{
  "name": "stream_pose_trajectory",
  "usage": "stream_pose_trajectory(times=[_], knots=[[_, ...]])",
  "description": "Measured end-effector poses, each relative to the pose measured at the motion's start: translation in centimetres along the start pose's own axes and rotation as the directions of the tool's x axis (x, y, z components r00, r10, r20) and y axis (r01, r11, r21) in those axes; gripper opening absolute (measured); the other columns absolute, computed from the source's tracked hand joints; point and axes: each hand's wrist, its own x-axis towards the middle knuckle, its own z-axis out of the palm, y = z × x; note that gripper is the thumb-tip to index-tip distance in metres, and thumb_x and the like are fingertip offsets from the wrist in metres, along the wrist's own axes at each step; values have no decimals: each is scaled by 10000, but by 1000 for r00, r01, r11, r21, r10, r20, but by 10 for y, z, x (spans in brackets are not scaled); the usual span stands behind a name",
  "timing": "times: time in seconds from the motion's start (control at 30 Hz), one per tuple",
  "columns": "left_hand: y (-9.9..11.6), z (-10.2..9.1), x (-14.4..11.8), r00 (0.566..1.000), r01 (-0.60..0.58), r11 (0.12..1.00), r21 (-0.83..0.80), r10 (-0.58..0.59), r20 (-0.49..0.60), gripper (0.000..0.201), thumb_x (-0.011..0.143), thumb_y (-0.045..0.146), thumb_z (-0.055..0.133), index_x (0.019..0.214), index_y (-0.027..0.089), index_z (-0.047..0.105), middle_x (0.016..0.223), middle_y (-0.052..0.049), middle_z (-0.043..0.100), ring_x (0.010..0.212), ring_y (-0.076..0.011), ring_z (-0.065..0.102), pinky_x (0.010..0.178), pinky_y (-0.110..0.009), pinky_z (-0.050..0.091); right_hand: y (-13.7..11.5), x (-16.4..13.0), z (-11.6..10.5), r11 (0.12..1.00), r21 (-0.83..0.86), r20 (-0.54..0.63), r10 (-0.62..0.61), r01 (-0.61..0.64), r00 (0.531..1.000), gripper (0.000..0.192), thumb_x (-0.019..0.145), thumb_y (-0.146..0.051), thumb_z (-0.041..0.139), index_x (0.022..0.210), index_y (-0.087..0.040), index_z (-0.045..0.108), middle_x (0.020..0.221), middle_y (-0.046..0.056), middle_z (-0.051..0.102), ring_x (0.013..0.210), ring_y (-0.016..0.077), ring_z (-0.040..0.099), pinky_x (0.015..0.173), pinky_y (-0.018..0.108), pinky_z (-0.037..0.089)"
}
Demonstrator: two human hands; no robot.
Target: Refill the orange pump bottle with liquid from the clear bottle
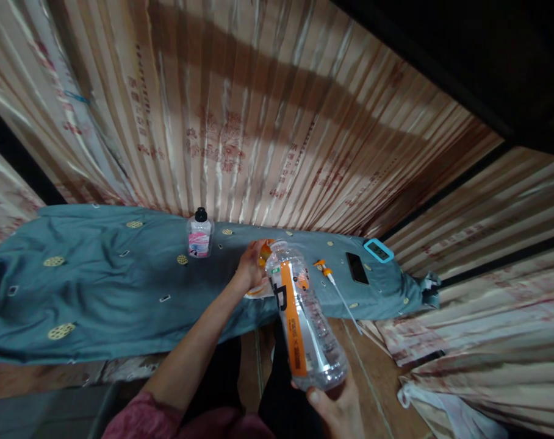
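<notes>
At the lower centre of the frame, the right hand [336, 405] grips the base of a clear plastic bottle [304, 320] with an orange label, tilted so its open neck points up toward the teal cloth [98, 286]. The left hand [249, 265], at mid-frame, closes its fingers on an orange object [264, 253] lying on that cloth. A small pink-labelled bottle [199, 235] stands upright further left; a dark phone [357, 268] and a blue-rimmed timer [378, 250] lie right.

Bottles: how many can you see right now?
2. A large clear bottle with an orange label is held at its base by the right hand; a small black-capped bottle stands on the teal cloth.
</notes>
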Motion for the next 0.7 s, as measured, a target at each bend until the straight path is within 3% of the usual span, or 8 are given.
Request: stream_pose_trajectory(times=[0.33, 0.7], knots=[[3, -3, 0, 1000, 15, 999, -34, -14, 16, 498, 706, 263, 728, 1191, 191, 644, 1117, -113, 693, 1016, -293, 680, 909, -439, 596, 8, 1, -5, 1000, 21, 5, 5, -5, 1000, 824, 408, -529, 1020, 1067, -245, 615, 1012, 105, 829, 931, 342, 795, 739, 369, 626], [0, 3, -1, 1000, 18, 999, 48, -18, 13, 521, 708, 231, 705, 1219, 185, 611, 1116, -102, 684, 962, -269, 689, 879, -435, 606, 7, 2, -4, 999, 40, 24, 1, -2, 1000, 857, 428, -527, 1014, 1136, -241, 623, 1047, 110, 827, 924, 333, 798, 792, 390, 630]])
